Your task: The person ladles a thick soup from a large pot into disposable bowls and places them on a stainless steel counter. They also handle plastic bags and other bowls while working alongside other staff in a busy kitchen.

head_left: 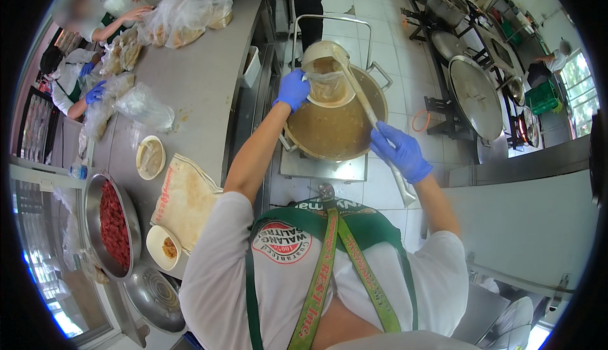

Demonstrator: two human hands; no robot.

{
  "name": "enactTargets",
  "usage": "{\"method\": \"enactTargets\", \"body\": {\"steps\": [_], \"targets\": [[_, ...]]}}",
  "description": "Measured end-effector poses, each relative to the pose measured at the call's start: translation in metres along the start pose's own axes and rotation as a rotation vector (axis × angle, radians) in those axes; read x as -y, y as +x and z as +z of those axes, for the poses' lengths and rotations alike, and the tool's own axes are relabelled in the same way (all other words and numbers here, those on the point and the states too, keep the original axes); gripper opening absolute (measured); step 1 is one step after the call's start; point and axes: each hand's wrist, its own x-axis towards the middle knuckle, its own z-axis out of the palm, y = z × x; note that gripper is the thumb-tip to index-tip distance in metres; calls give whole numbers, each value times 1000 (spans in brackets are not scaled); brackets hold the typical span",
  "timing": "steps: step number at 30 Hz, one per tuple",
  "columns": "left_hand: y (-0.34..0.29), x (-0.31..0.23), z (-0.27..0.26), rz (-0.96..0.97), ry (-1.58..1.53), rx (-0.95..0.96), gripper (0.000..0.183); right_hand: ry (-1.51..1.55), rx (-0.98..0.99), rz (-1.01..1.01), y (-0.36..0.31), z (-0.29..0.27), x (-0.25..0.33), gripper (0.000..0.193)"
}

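Blue-gloved left hand (292,88) fingers clamped on plastic bag (327,87), right hand (401,152) fingers gripping ladle (354,84) over soup pot (334,131)

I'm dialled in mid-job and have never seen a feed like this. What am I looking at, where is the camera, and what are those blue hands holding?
There is no machine here: a person works with two hands in blue gloves. The single picture comes from a wide fisheye camera on that person's head, looking down, so straight edges bend near the rim.

The left hand holds a clear plastic bag open above a big metal pot of brown liquid. The right hand grips the long handle of a ladle, whose bowl sits over the bag.

To the left runs a steel counter with filled plastic bags, a small bowl, a folded sack and a metal basin of red food. Other people work at its far end.
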Motion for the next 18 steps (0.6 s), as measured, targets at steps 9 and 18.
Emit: {"method": "enactTargets", "body": {"steps": [9, 18], "targets": [[9, 11, 31, 40, -38, -127, 28, 1059, -357, 1042, 2, 23, -5, 35], [-32, 41, -14, -94, -47, -373, 29, 481, -220, 666, 7, 123, -91, 18]]}}
